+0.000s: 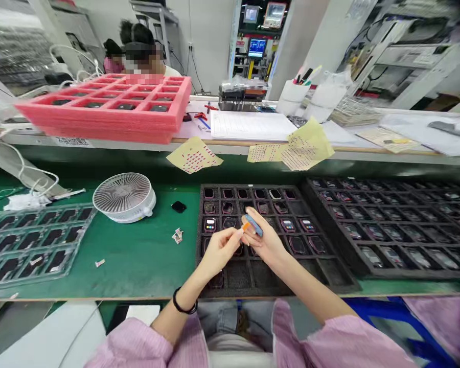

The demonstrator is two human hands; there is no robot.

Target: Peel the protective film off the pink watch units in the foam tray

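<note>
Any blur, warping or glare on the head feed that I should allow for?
Head view: left hand and right hand fairly clear; right-hand black foam tray stretched and smeared toward the frame edge. Head view: pale reflections along the clear plastic tray; light on the green mat fairly even.

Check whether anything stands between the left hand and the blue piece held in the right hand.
Only the small orange strip pinched by the left hand shows between that hand and the blue piece in the right hand; nothing else visible is in the way. Whether strip and piece touch is unclear.
</note>
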